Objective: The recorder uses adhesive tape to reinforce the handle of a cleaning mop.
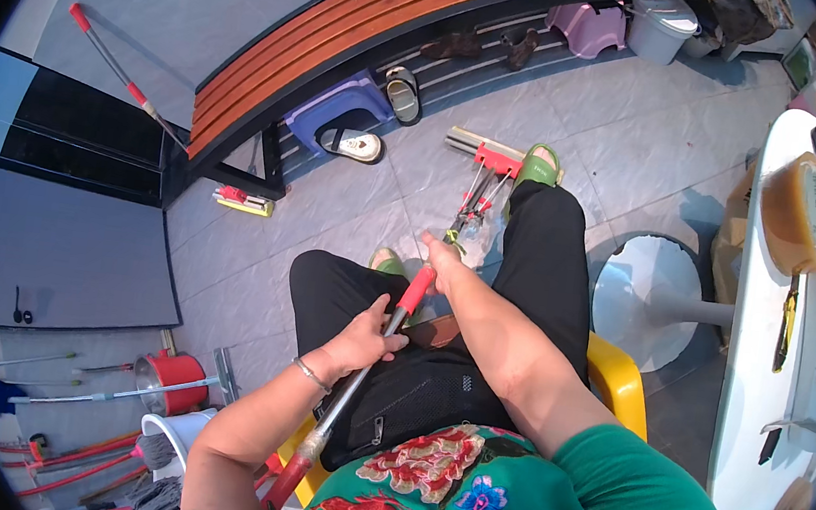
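Observation:
A sponge mop with a red and metal pole [354,385] slants across my lap, its red-mounted head [496,161] on the floor beside a green slipper [541,166]. My right hand [445,259] is closed around the lower pole, just past the red grip sleeve [416,291], near a yellow-green tie. My left hand [367,337] lies against the pole above that sleeve, fingers partly spread with the thumb across it; how firmly it holds is unclear.
On the right, a white table [756,446] holds a large tape roll [797,216] and a yellow-black cutter [787,325]. A slatted bench [312,40] stands ahead, with a purple stool [342,108] beneath. Another mop head [243,201], a red bucket [186,384] and several mops are at left.

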Action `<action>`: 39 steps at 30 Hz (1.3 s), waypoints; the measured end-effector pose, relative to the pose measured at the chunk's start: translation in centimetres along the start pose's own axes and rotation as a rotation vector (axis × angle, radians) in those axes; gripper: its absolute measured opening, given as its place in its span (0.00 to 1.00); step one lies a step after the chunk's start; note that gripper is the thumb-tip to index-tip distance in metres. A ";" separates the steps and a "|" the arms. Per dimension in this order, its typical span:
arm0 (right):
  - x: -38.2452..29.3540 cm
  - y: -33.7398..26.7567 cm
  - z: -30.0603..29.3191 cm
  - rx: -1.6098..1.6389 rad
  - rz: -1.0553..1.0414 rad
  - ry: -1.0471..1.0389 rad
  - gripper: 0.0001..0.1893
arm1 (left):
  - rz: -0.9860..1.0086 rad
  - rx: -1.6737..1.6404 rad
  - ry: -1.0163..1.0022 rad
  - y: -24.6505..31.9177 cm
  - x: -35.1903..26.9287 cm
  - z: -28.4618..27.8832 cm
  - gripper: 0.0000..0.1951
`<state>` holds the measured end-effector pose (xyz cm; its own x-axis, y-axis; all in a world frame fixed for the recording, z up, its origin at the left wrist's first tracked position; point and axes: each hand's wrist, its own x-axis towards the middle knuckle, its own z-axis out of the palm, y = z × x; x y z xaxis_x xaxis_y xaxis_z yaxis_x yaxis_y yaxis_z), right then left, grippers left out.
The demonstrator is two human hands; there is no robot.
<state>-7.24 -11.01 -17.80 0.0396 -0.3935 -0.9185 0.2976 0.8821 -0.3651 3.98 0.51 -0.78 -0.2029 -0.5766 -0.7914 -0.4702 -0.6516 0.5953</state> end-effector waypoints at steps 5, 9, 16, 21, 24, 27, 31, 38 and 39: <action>1.3 -1.0 -2.6 -0.292 -0.169 0.396 0.28 | -0.015 -0.339 0.016 -0.2 -3.3 -1.7 0.45; 5.5 -1.5 -2.7 -0.261 -0.281 0.299 0.30 | 0.003 -0.185 -0.039 -0.6 -7.8 -3.5 0.44; 10.1 -1.9 -1.9 -0.040 -0.037 -0.033 0.29 | -0.183 0.221 -0.027 -0.4 -16.9 -2.5 0.51; 8.9 -1.8 -2.3 -0.203 0.005 0.085 0.17 | -0.237 0.458 -0.140 -0.5 -22.1 -0.3 0.49; 7.8 -1.7 -2.8 -0.208 0.027 0.019 0.16 | -0.308 0.526 -0.057 -0.9 -23.6 1.2 0.43; 6.8 -1.5 -3.9 -0.348 -0.030 -0.097 0.19 | -0.147 0.619 0.033 -1.1 -23.8 1.6 0.39; 5.7 -1.5 -4.4 -0.315 0.009 -0.296 0.32 | 0.028 0.974 0.437 -0.5 -24.9 0.0 0.33; 4.5 -4.1 -2.7 0.120 0.010 -0.500 0.33 | -0.244 1.256 0.525 4.8 -30.2 -2.1 0.41; 4.1 -4.4 -2.7 0.138 0.000 -0.508 0.33 | -0.236 1.171 0.548 5.1 -30.6 -2.0 0.34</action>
<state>-10.96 -15.82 -20.40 0.4870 -0.4995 -0.7164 0.4190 0.8534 -0.3102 9.51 13.88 26.72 0.2286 -0.8132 -0.5352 -0.9641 -0.1127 -0.2404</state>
